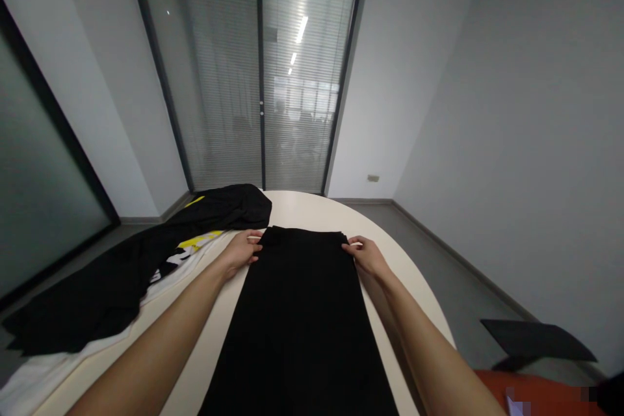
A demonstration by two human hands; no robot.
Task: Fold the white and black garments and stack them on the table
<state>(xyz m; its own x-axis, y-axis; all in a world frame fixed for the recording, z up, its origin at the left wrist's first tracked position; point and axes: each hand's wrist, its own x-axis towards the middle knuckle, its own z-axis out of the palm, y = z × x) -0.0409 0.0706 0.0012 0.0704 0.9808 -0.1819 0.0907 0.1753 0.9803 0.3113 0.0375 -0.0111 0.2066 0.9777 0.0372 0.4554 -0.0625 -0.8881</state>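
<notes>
A long black garment point(299, 312) lies flat down the middle of a white table point(312, 208), folded into a narrow strip that runs away from me. My left hand point(241, 249) pinches its far left corner, fingers closed on the cloth. At the far right corner, my right hand point(365, 255) grips the edge the same way. Both arms reach forward along the garment's two sides.
A heap of black clothes point(146, 260) with yellow and white parts point(197, 242) covers the table's left side. White cloth point(29, 377) lies at the near left. The table's rounded right edge drops to grey floor. An orange seat point(536, 393) and a dark object point(536, 338) are at bottom right.
</notes>
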